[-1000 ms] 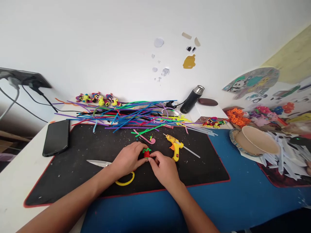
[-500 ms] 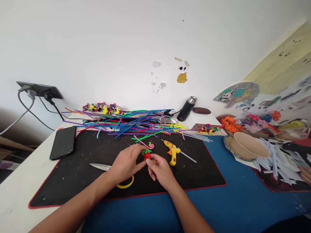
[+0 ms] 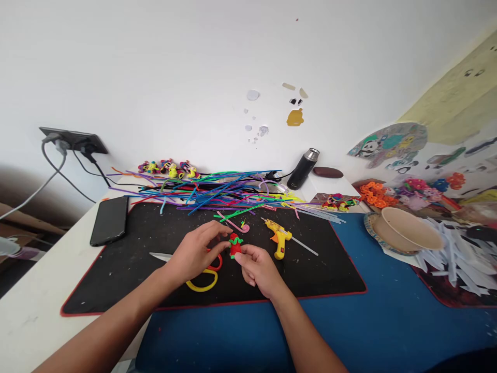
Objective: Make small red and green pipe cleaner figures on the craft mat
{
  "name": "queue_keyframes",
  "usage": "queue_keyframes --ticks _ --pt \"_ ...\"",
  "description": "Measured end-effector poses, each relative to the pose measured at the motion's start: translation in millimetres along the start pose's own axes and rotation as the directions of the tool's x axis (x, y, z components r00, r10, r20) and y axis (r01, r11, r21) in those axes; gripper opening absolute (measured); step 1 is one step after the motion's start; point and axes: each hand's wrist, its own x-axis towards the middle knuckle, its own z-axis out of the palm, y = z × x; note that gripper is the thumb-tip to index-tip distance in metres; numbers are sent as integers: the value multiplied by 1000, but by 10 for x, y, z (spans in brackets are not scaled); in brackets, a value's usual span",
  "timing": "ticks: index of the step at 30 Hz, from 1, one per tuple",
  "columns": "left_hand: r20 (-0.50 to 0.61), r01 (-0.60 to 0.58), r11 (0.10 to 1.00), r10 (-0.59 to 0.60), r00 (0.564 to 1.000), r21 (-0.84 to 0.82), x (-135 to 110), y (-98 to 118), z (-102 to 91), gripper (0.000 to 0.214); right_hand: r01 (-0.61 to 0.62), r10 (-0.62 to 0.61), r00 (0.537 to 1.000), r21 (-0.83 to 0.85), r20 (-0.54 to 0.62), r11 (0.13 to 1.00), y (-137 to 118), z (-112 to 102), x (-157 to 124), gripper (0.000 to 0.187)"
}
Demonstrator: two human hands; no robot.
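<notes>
Between the thumb and fingers of my right hand [image 3: 258,269] is a small red pipe-cleaner figure [image 3: 235,249], upright, with a wavy green collar and green at its foot. My left hand [image 3: 198,251] hovers close at the figure's left side, its fingers curved and apart; whether a fingertip touches it I cannot tell. Below my left hand lie scissors [image 3: 202,287] with yellow and red handles, partly hidden by that hand. Behind the figure rests a pink coiled pipe cleaner [image 3: 245,228]. To the right lies a yellow hot glue gun [image 3: 278,239] with a glue stick in its back.
Loose pipe cleaners [image 3: 217,194] spread along the back of the black mat [image 3: 318,280]. A black phone [image 3: 110,220] lies left, a black flask [image 3: 303,170] leans near the wall. Farther right are a beige bowl [image 3: 411,230], white paper strips [image 3: 462,264] and orange pipe-cleaner pieces [image 3: 376,194].
My left fingers have spread and drawn off the figure, so its red top and green foot now show. My right hand still holds it. The view has shifted slightly.
</notes>
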Motion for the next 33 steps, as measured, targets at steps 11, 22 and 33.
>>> queue_keyframes --ticks 11,22,33 --pt "165 -348 900 313 935 263 140 22 -66 23 52 -50 998 -60 23 997 91 -22 0 42" --pt "311 -472 831 384 869 295 241 25 -155 27 76 -79 997 -159 -16 984 116 14 -33 46" --pt "329 -416 890 342 880 189 259 4 -154 31 85 -93 995 -247 -23 965 195 -3 -28 46"
